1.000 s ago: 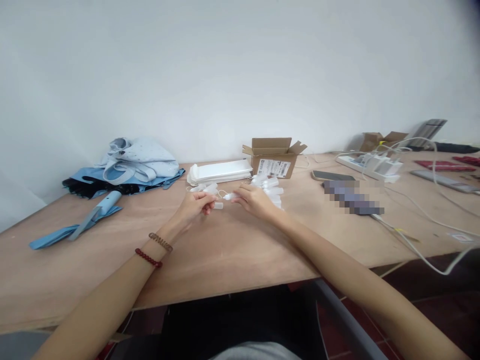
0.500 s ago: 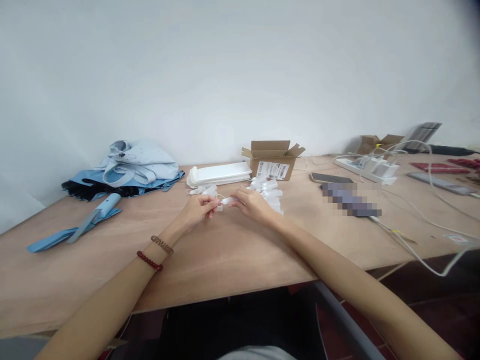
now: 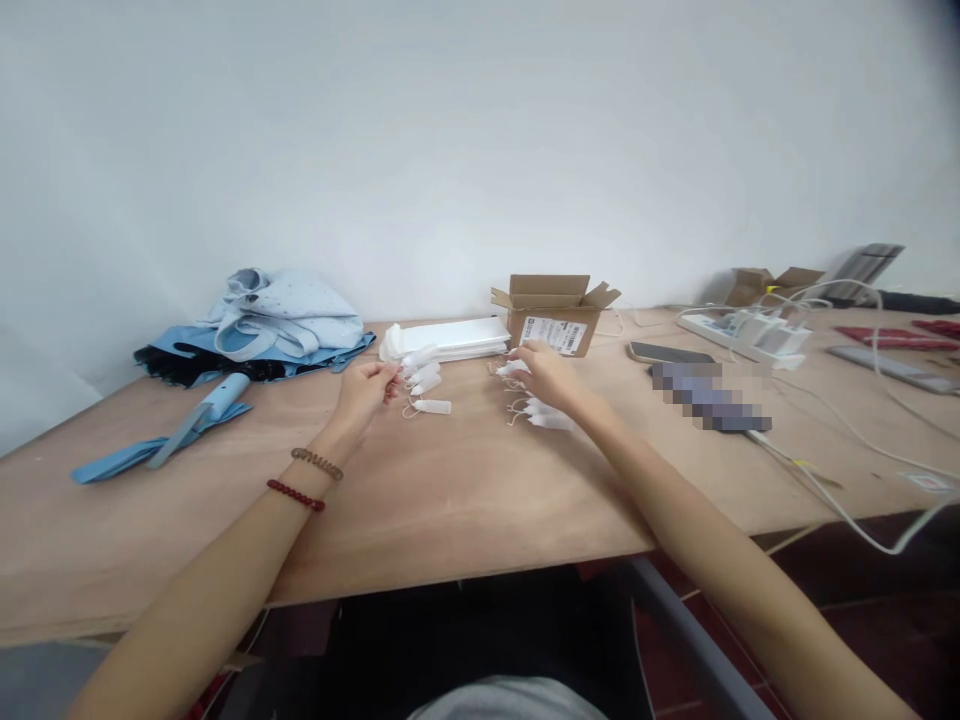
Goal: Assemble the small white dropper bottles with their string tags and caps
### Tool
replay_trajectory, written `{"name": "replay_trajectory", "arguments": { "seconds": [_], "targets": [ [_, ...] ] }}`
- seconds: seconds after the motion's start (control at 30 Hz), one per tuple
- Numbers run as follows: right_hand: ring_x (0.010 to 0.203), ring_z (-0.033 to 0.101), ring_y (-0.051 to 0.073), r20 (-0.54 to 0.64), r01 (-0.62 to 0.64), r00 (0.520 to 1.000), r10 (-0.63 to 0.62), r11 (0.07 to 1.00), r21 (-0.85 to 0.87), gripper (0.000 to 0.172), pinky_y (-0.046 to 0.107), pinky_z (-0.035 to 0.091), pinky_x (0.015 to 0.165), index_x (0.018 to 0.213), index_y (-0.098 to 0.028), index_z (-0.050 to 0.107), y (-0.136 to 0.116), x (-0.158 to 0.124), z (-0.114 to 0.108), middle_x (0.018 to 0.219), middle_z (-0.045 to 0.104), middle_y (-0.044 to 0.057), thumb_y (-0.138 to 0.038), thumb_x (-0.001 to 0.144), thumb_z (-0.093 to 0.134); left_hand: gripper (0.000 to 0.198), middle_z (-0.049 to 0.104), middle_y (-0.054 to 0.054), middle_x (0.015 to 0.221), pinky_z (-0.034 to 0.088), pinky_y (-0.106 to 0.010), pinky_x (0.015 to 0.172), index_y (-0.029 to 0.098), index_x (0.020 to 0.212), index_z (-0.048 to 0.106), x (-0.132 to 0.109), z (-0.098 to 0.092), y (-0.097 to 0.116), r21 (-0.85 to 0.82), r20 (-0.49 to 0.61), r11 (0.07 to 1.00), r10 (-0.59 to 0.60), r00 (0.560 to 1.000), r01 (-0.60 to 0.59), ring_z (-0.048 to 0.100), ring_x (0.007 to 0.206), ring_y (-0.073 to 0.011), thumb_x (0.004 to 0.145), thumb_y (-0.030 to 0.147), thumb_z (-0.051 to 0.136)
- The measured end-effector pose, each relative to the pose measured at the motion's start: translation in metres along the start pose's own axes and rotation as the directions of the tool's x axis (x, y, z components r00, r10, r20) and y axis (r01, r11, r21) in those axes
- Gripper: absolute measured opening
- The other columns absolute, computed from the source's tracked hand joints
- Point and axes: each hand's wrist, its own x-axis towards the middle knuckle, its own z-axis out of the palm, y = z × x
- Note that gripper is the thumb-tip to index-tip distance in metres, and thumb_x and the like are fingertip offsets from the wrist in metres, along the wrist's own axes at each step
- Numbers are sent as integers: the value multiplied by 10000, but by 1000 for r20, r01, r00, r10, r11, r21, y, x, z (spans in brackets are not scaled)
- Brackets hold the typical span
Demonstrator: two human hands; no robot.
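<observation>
My left hand [image 3: 369, 388] is at the left end of a small row of white bottles with strings, its fingers pinched together; whatever is between them is too small to make out. Just right of it, a white bottle [image 3: 433, 407] lies on its side with its string toward me. My right hand [image 3: 546, 372] reaches over the right-hand group of bottles, its fingers curled at a white bottle [image 3: 513, 369] near the carton. More white bottles [image 3: 551, 420] lie below that hand, their strings pointing left.
An open cardboard box [image 3: 555, 320] and a white stack [image 3: 450, 338] stand at the back. Blue fabric [image 3: 292, 320] and a folded blue strap [image 3: 120, 458] lie left. Right are a phone [image 3: 670, 353], a power strip [image 3: 742, 338] and loose white cables [image 3: 847, 515] on the wooden table [image 3: 465, 510].
My hands have moved apart, the left leftward and the right toward the right-hand bottles. The bottle formerly between them now appears to lie on the table with the left group.
</observation>
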Motion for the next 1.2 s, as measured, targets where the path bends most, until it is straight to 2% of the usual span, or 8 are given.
{"name": "replay_trajectory", "arguments": {
  "seconds": [0.1, 0.17, 0.27, 0.37, 0.6, 0.73, 0.97, 1.2],
  "targets": [
    [948, 579, 256, 143, -34, 988, 54, 989, -145, 168, 295, 400, 750, 930, -119, 661, 5, -1, -11, 973, 652, 149, -228, 873, 547, 179, 619, -44, 667, 328, -196, 434, 105, 662, 641, 6, -5, -6, 4, -109, 999, -36, 993, 37, 476, 494, -79, 705, 279, 651],
    [853, 600, 242, 200, -68, 974, 104, 981, -180, 215, 281, 383, 677, 822, -127, 666, 5, -2, -16, 897, 663, 143, -283, 882, 530, 155, 627, -48, 695, 328, -191, 429, 101, 690, 651, 8, -5, -11, 3, -152, 997, -73, 986, 74, 480, 497, -77, 712, 254, 645],
    [745, 600, 206, 218, -145, 960, 177, 977, -155, 286, 258, 346, 597, 739, -145, 643, 10, -1, -20, 825, 667, 117, -344, 887, 502, 143, 624, -46, 709, 321, -183, 416, 96, 719, 657, 9, -2, -18, -43, -155, 991, -135, 979, 129, 478, 489, -72, 718, 239, 648],
    [681, 580, 174, 232, -179, 954, 189, 982, -64, 284, 242, 331, 567, 717, -150, 624, 20, 1, -19, 761, 663, 84, -353, 873, 503, 146, 619, -48, 717, 325, -175, 415, 87, 715, 656, 10, 0, -22, -89, -133, 981, -184, 974, 173, 479, 496, -66, 717, 232, 662],
    [730, 586, 164, 204, -164, 968, 148, 984, 65, 145, 223, 366, 612, 763, -136, 655, 35, 2, -17, 799, 682, 73, -158, 772, 512, 116, 611, -38, 704, 315, -162, 415, 87, 717, 657, 12, -3, -21, -179, -123, 963, -223, 967, 200, 465, 491, -54, 701, 200, 677],
    [736, 588, 165, 231, -161, 962, 145, 986, 52, 172, 218, 385, 629, 777, -132, 658, 34, 0, -20, 803, 685, 71, -97, 714, 502, 120, 608, -31, 694, 315, -163, 421, 90, 692, 647, 12, -4, -20, -175, -136, 964, -223, 965, 198, 455, 490, -52, 686, 205, 679],
    [797, 601, 169, 283, -187, 946, 156, 979, 85, 264, 209, 410, 657, 929, -129, 676, 29, -1, -26, 895, 688, 70, -97, 709, 534, 190, 633, -51, 749, 308, -171, 430, 101, 702, 661, 14, -5, -22, -133, -158, 975, -199, 967, 179, 463, 527, -68, 623, 266, 714],
    [817, 597, 169, 304, -194, 938, 169, 979, 55, 297, 205, 408, 659, 948, -125, 677, 32, 0, -25, 911, 685, 72, -62, 696, 532, 334, 680, -76, 868, 330, -182, 460, 141, 787, 699, 17, -8, -27, -51, -144, 996, -79, 986, 72, 502, 616, -102, 577, 396, 751]
  ]
}}
